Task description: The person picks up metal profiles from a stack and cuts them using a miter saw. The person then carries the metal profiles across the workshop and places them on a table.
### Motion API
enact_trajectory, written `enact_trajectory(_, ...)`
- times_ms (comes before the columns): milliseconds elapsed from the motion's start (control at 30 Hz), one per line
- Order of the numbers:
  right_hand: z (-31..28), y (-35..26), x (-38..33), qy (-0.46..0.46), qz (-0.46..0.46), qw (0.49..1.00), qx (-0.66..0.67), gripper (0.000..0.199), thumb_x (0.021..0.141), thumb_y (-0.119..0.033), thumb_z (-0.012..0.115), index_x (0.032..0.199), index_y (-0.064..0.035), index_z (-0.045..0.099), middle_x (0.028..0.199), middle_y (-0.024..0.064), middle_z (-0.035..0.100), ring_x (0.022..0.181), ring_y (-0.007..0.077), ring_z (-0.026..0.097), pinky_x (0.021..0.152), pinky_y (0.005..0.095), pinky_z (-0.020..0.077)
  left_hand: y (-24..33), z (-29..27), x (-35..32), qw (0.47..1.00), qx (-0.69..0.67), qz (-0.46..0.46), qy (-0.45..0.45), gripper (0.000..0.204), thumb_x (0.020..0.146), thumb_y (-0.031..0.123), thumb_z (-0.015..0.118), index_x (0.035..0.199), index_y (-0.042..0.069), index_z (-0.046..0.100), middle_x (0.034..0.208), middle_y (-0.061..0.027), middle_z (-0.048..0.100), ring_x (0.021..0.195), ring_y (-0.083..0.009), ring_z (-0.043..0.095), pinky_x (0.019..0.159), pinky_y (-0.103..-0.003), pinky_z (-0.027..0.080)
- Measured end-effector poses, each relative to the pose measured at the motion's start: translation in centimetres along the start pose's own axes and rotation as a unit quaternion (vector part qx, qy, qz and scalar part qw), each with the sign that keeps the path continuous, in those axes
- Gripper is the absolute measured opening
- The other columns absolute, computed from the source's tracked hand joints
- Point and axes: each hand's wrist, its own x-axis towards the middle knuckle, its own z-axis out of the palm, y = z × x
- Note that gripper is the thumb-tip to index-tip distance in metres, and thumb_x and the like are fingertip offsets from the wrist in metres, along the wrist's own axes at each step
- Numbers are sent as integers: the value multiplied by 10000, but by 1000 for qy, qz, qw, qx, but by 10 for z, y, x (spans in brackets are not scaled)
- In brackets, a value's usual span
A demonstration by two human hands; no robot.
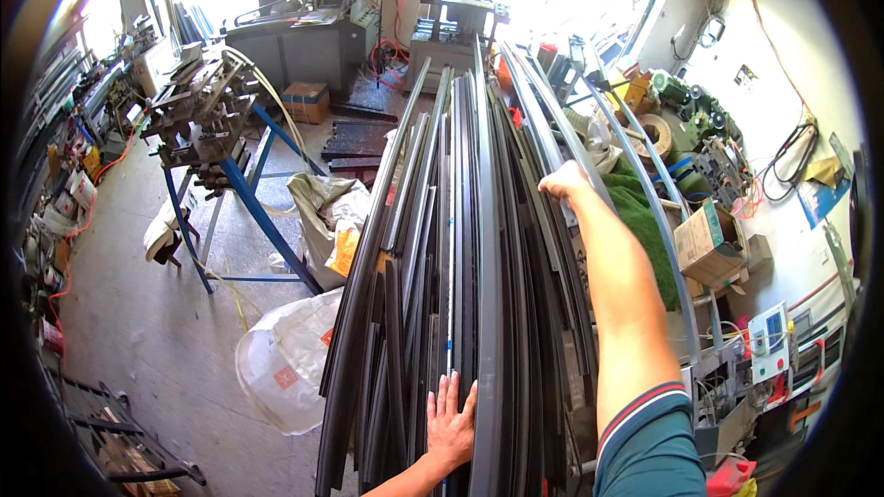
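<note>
A long stack of dark metal profiles runs away from me through the middle of the view. My left hand lies on the near part of the stack, fingers stretched out, the thumb side against a wider grey profile. Farther off to the right, my right hand is closed around a light grey metal profile. The undersides of its fingers are hidden. A thin pale strip with blue marks lies lengthwise among the dark profiles, just beyond my left fingertips.
Left of the stack are a white sack, a beige sack and a blue-legged stand bearing metal tooling. A grey machine stands farther back. On the right are a green cloth, a cardboard box and a control panel.
</note>
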Motion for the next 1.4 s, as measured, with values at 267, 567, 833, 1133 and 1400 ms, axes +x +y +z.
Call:
enact_trajectory(267, -275, -83, -54, 120, -27, 927, -356, 171, 724, -153, 791, 885, -95, 794, 899, 105, 796, 794, 279, 768, 739, 383, 607, -16, 2, -1, 998, 22, 8, 54, 634, 956, 394, 589, 1497, 69, 531, 1715, -237, 199, 1592, -430, 192, 1232, -636, 229)
enact_trajectory(567, -382, 221, -144, 198, 98, 910, -351, 639, 786, -153, 751, 1396, -137, 563, 1350, 218, 662, 1247, 412, 645, 1036, 521, 531, -9, 18, 1, 997, 38, 19, 60, 576, 971, 349, 544, 1514, 157, 539, 1730, -196, 182, 1602, -392, 186, 1248, -622, 219)
enact_trajectory(833, -227, 436, -287, 67, 59, 990, -108, 802, 706, -180, 799, 1412, 73, 515, 1311, 350, 640, 1261, 459, 620, 1078, 461, 508, -20, 37, -2, 985, 170, 4, 41, 683, 1008, 335, 451, 1621, 50, 354, 1737, -178, 184, 1615, -332, 176, 1279, -514, 218)
enact_trajectory(1133, -411, 324, -345, 160, 99, 921, -342, 621, 746, -144, 739, 1326, -48, 538, 1191, 276, 692, 1128, 446, 674, 960, 504, 557, -34, 47, 0, 972, 229, 24, 54, 680, 1022, 319, 450, 1637, 61, 317, 1713, -186, 242, 1605, -322, 203, 1282, -503, 212)
enact_trajectory(1400, -544, 212, -357, 270, 71, 833, -478, 427, 843, -26, 679, 1261, -60, 603, 1225, 208, 709, 1163, 397, 683, 973, 527, 553, -20, 44, -4, 990, 117, 25, 75, 667, 1021, 242, 468, 1640, 53, 306, 1696, -191, 273, 1594, -327, 220, 1280, -516, 208)
